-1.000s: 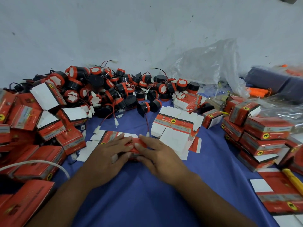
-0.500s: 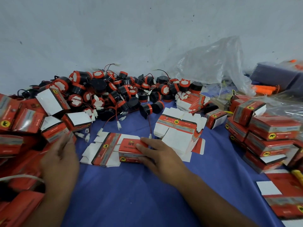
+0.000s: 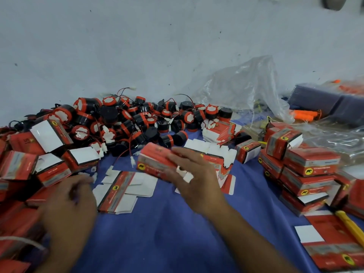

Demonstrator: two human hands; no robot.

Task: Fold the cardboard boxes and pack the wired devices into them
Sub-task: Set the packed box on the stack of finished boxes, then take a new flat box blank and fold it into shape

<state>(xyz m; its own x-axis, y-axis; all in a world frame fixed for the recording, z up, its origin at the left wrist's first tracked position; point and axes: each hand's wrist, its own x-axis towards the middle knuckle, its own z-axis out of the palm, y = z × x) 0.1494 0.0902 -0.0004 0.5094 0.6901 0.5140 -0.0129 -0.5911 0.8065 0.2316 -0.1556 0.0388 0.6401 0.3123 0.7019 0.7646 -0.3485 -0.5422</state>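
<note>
Blue cloth: R hand now lifts box; L hand stays left.

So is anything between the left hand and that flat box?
Nothing visible. The left hand is just beside the flat box on the blue cloth; the right hand holds a folded box.

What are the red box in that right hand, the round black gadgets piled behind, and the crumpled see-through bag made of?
Red box: thin printed cardboard, white on its flaps. Round devices: seemingly hard black plastic, orange bands, slight sheen. Bag: thin clear plastic film, wrinkled, glinting.
</note>
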